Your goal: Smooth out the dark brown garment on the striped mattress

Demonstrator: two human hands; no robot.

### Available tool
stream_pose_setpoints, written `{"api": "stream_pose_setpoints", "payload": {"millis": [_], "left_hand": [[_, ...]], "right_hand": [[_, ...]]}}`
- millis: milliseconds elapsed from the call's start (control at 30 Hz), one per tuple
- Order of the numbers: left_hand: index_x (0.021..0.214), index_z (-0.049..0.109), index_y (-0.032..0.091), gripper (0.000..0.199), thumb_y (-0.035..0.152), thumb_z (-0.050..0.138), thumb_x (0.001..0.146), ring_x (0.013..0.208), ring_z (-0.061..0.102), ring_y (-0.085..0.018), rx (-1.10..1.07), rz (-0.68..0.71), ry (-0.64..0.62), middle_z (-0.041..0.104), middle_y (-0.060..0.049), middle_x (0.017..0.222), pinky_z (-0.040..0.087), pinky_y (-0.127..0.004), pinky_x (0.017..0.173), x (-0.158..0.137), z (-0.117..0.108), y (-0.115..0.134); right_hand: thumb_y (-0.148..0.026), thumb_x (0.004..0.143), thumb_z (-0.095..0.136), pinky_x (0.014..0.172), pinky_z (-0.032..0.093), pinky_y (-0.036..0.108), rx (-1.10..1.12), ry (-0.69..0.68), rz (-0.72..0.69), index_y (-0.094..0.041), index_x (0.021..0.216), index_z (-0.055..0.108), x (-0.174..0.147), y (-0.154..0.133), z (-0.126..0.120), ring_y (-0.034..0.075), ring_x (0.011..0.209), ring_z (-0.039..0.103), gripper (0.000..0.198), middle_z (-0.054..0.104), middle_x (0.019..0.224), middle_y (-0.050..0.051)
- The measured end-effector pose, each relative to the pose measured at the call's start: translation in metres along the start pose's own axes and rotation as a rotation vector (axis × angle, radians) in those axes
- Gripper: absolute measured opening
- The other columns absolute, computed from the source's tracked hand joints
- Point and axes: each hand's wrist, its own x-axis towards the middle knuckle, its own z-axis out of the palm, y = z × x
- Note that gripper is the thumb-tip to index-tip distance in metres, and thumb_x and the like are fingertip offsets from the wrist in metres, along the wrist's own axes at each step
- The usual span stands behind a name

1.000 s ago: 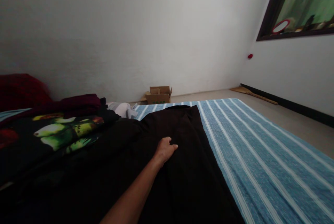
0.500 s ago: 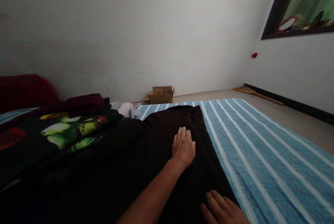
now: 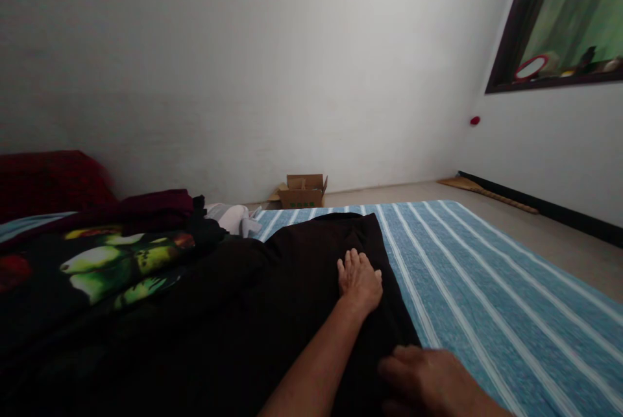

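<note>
Wide across the back ran the pale wall (image 3: 302, 67), dim light greying its left side, a cardboard box (image 3: 302, 198) near its foot! Over to the right, a dark-framed window (image 3: 569, 21) showed green, and below, black skirting (image 3: 584, 225) edged the pale floor (image 3: 559, 242).

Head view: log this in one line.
left hand: palm-down on black cloth | right hand: blurred, at cloth's edge | blue sheet: alongside

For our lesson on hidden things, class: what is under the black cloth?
The striped sheet shows along the right and far edges of the black cloth. Whatever lies directly beneath is covered and cannot be seen.
</note>
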Motion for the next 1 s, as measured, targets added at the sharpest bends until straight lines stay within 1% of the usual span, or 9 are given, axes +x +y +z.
{"api": "stream_pose_setpoints", "payload": {"millis": [33, 133, 233, 367, 500, 600, 733, 833, 1000], "left_hand": [[0.129, 0.042, 0.005, 0.054, 0.033, 0.040, 0.084, 0.133, 0.023, -0.030, 0.007, -0.012, 0.052, 0.031, -0.021, 0.142, 0.015, -0.048, 0.108, 0.008, -0.001, 0.002], [0.130, 0.041, 0.005, 0.051, 0.029, 0.039, 0.085, 0.134, 0.021, -0.029, -0.014, -0.048, 0.091, 0.030, -0.020, 0.143, 0.016, -0.047, 0.108, 0.027, 0.009, 0.003], [0.132, 0.037, 0.004, 0.054, 0.030, 0.037, 0.085, 0.135, 0.018, -0.029, -0.024, -0.032, 0.119, 0.027, -0.021, 0.144, 0.015, -0.048, 0.109, 0.031, 0.031, -0.004], [0.133, 0.035, 0.002, 0.057, 0.034, 0.036, 0.086, 0.135, 0.018, -0.030, -0.001, 0.015, 0.204, 0.028, -0.022, 0.143, 0.013, -0.048, 0.110, 0.025, 0.051, -0.013], [0.133, 0.036, 0.000, 0.058, 0.034, 0.035, 0.086, 0.135, 0.019, -0.031, -0.042, 0.040, 0.222, 0.029, -0.023, 0.143, 0.012, -0.047, 0.110, 0.022, 0.047, -0.013], [0.133, 0.036, 0.001, 0.058, 0.031, 0.039, 0.084, 0.135, 0.017, -0.031, -0.089, 0.031, 0.225, 0.030, -0.022, 0.142, 0.012, -0.047, 0.110, 0.020, 0.042, -0.011], [0.131, 0.038, 0.002, 0.057, 0.029, 0.041, 0.082, 0.134, 0.022, -0.031, -0.139, 0.040, 0.224, 0.033, -0.022, 0.141, 0.015, -0.046, 0.110, 0.018, 0.042, -0.010], [0.130, 0.041, 0.001, 0.055, 0.026, 0.041, 0.081, 0.131, 0.027, -0.031, -0.163, 0.033, 0.234, 0.036, -0.022, 0.139, 0.016, -0.043, 0.111, 0.017, 0.044, -0.009], [0.121, 0.051, 0.006, 0.043, 0.017, 0.035, 0.084, 0.127, 0.035, -0.028, -0.173, 0.044, 0.281, 0.046, -0.020, 0.131, 0.020, -0.042, 0.110, 0.018, 0.047, -0.007]], "right_hand": [[-0.021, 0.075, 0.059, 0.047, 0.035, 0.020, 0.058, -0.007, 0.097, -0.021, 0.078, 0.057, 0.013, 0.009, -0.014, 0.013, 0.061, 0.063, 0.004, 0.067, 0.077, -0.001], [-0.016, 0.086, 0.041, 0.056, 0.035, 0.021, 0.086, 0.005, 0.311, -0.019, 0.077, 0.059, 0.057, 0.041, -0.045, 0.016, 0.072, 0.064, 0.020, 0.068, 0.077, 0.004], [-0.015, 0.083, 0.043, 0.058, 0.034, 0.024, 0.055, 0.043, 0.440, -0.016, 0.080, 0.062, 0.106, 0.079, -0.052, 0.021, 0.076, 0.064, 0.019, 0.068, 0.079, 0.010], [-0.014, 0.082, 0.043, 0.064, 0.037, 0.023, 0.129, 0.077, 0.471, -0.015, 0.084, 0.065, 0.160, 0.117, -0.034, 0.020, 0.084, 0.062, 0.022, 0.067, 0.084, 0.010], [-0.011, 0.081, 0.043, 0.059, 0.039, 0.018, 0.267, 0.035, 0.544, -0.015, 0.095, 0.065, 0.199, 0.139, -0.009, 0.011, 0.066, 0.062, 0.026, 0.068, 0.080, 0.004], [-0.021, 0.085, 0.044, 0.054, 0.040, 0.019, 0.324, -0.016, 0.642, -0.009, 0.092, 0.065, 0.218, 0.150, 0.006, 0.011, 0.053, 0.060, 0.025, 0.066, 0.069, 0.007], [-0.040, 0.085, 0.047, 0.051, 0.042, 0.023, 0.342, -0.065, 0.743, -0.004, 0.082, 0.066, 0.234, 0.158, 0.016, 0.015, 0.050, 0.060, 0.040, 0.064, 0.062, 0.013], [-0.039, 0.077, 0.058, 0.055, 0.044, 0.025, 0.315, -0.075, 0.782, -0.006, 0.080, 0.066, 0.241, 0.158, 0.020, 0.019, 0.059, 0.063, 0.035, 0.066, 0.068, 0.014], [-0.021, 0.069, 0.062, 0.065, 0.046, 0.027, 0.263, -0.044, 0.803, -0.008, 0.086, 0.066, 0.250, 0.158, 0.026, 0.025, 0.082, 0.064, 0.022, 0.067, 0.085, 0.016]]}}
